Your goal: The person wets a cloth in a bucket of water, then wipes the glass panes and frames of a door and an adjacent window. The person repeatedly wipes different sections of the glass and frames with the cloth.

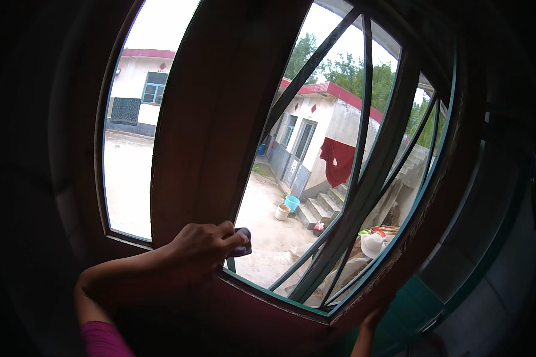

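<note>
Your left hand (203, 245) grips a dark pad (243, 243) near the window frame's (274, 297) lower-left corner, where loosened fingers could drop it; your right hand's (370, 320) grip, in shadow, cannot be determined.

The left-hand grip (205, 241) was curled around a small dark wad (242, 243), near the lower edge of a barred window (363, 205); the right-hand grip (373, 317) (mostly in shadow) was near the window's lower right corner. Outside, a red cloth (337, 162) hung above steps (319, 209), and a blue bucket (292, 203) stood just beside a pale bucket (282, 212).
</note>
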A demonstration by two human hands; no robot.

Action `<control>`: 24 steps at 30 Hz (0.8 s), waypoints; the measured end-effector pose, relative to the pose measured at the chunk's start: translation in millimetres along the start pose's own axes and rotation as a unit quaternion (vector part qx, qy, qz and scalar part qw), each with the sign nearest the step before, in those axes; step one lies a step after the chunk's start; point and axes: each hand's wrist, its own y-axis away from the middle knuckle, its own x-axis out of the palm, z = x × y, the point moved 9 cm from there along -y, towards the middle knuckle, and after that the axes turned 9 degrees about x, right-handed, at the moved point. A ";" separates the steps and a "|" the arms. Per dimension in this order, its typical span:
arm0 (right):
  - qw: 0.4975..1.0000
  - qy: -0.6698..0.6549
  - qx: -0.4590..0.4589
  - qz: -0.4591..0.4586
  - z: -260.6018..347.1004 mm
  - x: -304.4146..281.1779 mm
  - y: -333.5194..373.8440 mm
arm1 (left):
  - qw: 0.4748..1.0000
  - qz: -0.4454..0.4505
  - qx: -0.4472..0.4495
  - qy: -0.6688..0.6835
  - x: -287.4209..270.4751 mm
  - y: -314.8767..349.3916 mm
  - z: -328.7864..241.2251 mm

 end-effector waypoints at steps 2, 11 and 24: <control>0.992 0.102 -0.072 0.025 3.2 4.2 -2.5 | 0.987 -0.148 0.013 -0.061 -69.5 -30.4 16.8; 0.990 0.103 0.006 -0.092 -5.6 -24.2 14.9 | 0.768 -0.545 0.269 0.201 -339.1 -244.4 98.5; 0.949 0.294 -0.024 -0.107 -75.4 -66.1 22.4 | 0.654 -0.555 -0.013 -0.515 -389.0 -359.4 85.3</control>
